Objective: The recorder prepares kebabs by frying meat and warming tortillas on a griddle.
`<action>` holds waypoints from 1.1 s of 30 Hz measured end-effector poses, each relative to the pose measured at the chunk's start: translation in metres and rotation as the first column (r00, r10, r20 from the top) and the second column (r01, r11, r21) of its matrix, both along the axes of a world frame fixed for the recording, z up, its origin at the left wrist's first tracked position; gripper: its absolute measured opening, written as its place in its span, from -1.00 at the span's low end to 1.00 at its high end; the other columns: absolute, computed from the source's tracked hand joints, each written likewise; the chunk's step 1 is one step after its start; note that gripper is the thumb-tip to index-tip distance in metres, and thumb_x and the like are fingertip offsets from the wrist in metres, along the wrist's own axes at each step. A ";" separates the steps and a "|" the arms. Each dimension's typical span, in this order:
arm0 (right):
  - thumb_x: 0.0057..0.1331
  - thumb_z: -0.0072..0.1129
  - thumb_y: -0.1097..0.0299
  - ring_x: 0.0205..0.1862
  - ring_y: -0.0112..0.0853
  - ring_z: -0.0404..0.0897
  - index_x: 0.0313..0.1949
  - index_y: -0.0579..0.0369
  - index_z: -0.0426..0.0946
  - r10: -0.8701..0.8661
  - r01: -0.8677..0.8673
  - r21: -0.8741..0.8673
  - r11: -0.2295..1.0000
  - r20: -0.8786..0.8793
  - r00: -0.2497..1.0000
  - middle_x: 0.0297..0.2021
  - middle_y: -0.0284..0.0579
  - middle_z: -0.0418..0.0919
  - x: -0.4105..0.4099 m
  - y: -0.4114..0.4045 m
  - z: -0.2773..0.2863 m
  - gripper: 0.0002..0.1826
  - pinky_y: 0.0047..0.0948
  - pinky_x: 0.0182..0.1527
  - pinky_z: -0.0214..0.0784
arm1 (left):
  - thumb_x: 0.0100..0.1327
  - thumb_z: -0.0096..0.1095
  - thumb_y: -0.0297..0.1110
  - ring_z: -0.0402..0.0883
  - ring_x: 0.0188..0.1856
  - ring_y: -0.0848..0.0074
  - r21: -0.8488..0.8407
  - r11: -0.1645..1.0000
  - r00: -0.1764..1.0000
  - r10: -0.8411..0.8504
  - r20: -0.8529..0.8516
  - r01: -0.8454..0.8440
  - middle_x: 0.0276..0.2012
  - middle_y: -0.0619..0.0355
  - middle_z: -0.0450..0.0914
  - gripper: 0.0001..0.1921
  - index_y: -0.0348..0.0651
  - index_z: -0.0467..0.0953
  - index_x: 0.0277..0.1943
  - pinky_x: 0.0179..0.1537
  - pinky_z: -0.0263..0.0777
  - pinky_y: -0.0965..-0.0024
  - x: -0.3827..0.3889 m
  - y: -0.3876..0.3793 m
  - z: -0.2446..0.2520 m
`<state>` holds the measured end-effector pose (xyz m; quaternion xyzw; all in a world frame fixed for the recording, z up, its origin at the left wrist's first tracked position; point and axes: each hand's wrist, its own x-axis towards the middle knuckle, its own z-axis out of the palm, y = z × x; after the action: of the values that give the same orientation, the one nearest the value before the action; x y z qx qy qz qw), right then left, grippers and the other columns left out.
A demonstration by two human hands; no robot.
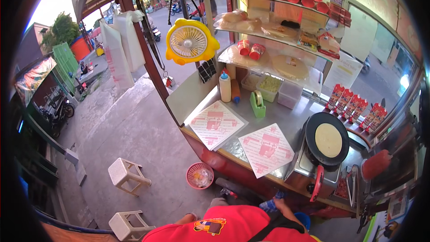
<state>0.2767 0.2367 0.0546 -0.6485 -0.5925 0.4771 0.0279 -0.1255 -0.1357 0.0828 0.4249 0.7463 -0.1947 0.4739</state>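
Observation:
My right hand is low beside the cart's front edge, closed around a blue-and-white patterned cloth or packet. My left hand is out of view; a small piece of bare skin shows at the left side of my red shirt. On the stove to the right rests a black frying pan with a red handle, and a round pale flatbread lies in it. Two printed paper sheets, a left stack and a right one, lie on the metal counter.
A green tape dispenser, squeeze bottles and plastic tubs stand at the back. Metal tongs lie right of the pan handle. A pink basket and plastic stools are on the floor. A yellow fan hangs above.

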 end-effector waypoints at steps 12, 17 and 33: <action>0.21 0.26 0.23 -0.07 -0.05 0.71 -0.16 0.46 0.58 -0.017 -0.015 0.296 0.955 0.106 0.994 -0.19 0.24 0.69 0.002 -0.011 0.011 -0.58 -0.12 -0.04 0.51 | 0.32 0.03 -0.13 0.68 0.08 0.16 0.307 0.940 0.986 -0.121 -0.113 0.151 0.02 -0.07 0.69 -0.63 -0.09 0.70 -0.02 0.06 0.56 0.19 0.028 0.065 -0.011; 0.22 0.24 0.24 -0.22 -0.10 0.74 -0.17 0.37 0.61 0.036 -0.037 0.174 0.984 0.010 0.999 -0.38 0.14 0.71 -0.014 -0.023 0.075 -0.63 -0.16 -0.14 0.52 | 0.36 0.01 -0.07 0.57 0.21 0.13 0.400 0.866 0.949 0.312 0.037 -0.300 0.13 -0.07 0.62 -0.61 -0.07 0.65 0.04 0.24 0.43 0.17 0.019 0.132 -0.006; 0.24 0.24 0.21 0.18 0.28 0.48 0.17 0.64 0.27 -0.140 0.082 0.304 0.949 0.172 0.975 0.11 0.62 0.43 -0.047 -0.054 0.105 -0.28 0.01 0.21 0.34 | 0.32 -0.09 -0.04 0.62 0.18 0.19 0.039 0.852 0.852 0.523 -0.020 -0.522 0.10 -0.08 0.64 -0.53 -0.11 0.70 0.00 0.18 0.49 0.18 -0.066 -0.069 0.010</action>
<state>0.2301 0.1829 0.1594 -0.7122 -0.6196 0.3162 0.0942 -0.1917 -0.2046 0.0931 0.2111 0.8436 -0.0531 0.4909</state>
